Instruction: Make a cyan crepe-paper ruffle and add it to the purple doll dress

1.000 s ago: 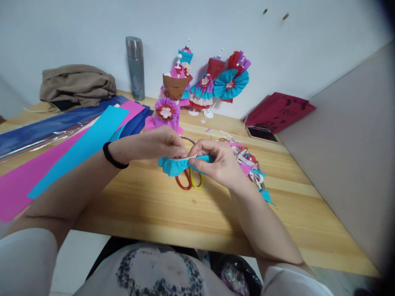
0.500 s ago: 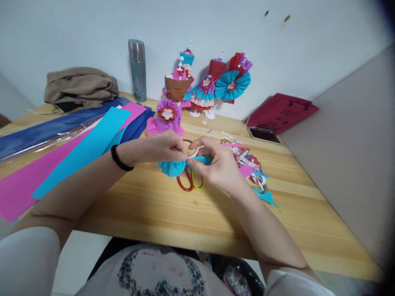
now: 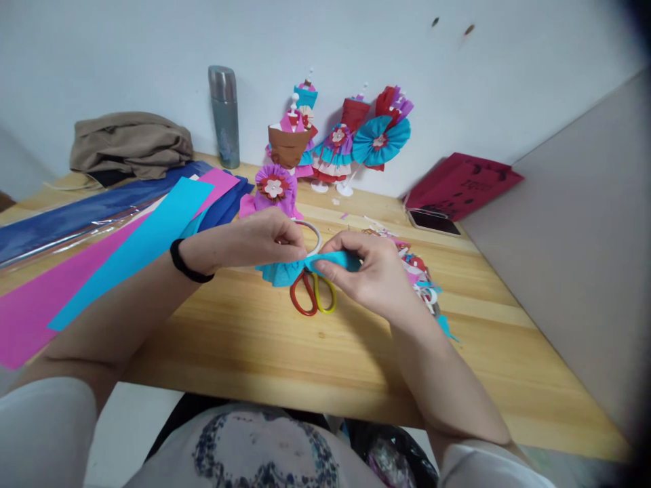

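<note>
A blue crepe paper strip (image 3: pixel 283 273), gathered into ruffles at its left part, is held above the table between both hands. My left hand (image 3: pixel 272 237) pinches the ruffled part with fingers closed. My right hand (image 3: pixel 363 268) grips the smoother right part between thumb and fingers. Just behind the fingertips shows a white tape roll (image 3: pixel 316 234), seen as a ring. Scissors with one red and one yellow handle (image 3: pixel 325 295) lie on the table under the paper; their blades are hidden.
Small dressed stands (image 3: pixel 289 146) with paper flowers are at the back, beside a flask (image 3: pixel 224 118). Long paper sheets (image 3: pixel 132 251) lie left. Paper scraps (image 3: pixel 417 271), a phone (image 3: pixel 435 222) and a red bag (image 3: pixel 465 186) are on the right.
My right hand has moved slightly right along the blue paper, away from my left hand. More of the white ring shows between the hands.
</note>
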A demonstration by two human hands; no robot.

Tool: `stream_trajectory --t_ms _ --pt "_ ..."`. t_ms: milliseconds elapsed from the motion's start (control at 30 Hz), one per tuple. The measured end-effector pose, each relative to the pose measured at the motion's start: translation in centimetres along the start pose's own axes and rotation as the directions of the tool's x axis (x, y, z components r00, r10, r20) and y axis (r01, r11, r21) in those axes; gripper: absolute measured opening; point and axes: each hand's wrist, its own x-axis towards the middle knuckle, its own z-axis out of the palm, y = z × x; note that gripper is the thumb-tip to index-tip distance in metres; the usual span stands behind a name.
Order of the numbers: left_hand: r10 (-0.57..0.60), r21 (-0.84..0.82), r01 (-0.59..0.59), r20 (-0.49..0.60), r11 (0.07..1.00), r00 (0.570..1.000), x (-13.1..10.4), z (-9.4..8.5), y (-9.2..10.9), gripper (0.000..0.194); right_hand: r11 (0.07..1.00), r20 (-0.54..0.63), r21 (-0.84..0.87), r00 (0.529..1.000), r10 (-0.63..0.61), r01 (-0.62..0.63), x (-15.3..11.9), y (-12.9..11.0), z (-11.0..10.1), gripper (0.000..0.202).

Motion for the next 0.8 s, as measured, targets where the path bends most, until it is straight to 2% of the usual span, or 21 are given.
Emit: stream_trajectory --t_ms 300,500,800 --pt "-0.031 -0.047 0.032 0.006 0.998 0.999 0.14 0.13 -0.77 0.027 0.999 -0.005 0.009 0.999 -0.052 0.052 -0.28 -0.20 0.84 0.010" --pt "-0.032 -0.091 0.034 0.025 0.995 0.999 0.10 0.11 -0.43 0.028 0.999 -0.042 0.016 0.999 -0.030 0.030 -0.09 -0.08 0.88 0.007" --pt "0.029 -0.068 -0.029 0.010 0.997 1.000 0.04 0.18 -0.04 0.034 0.998 -0.087 0.062 0.996 -0.027 0.032 0.17 0.03 0.88 0.014"
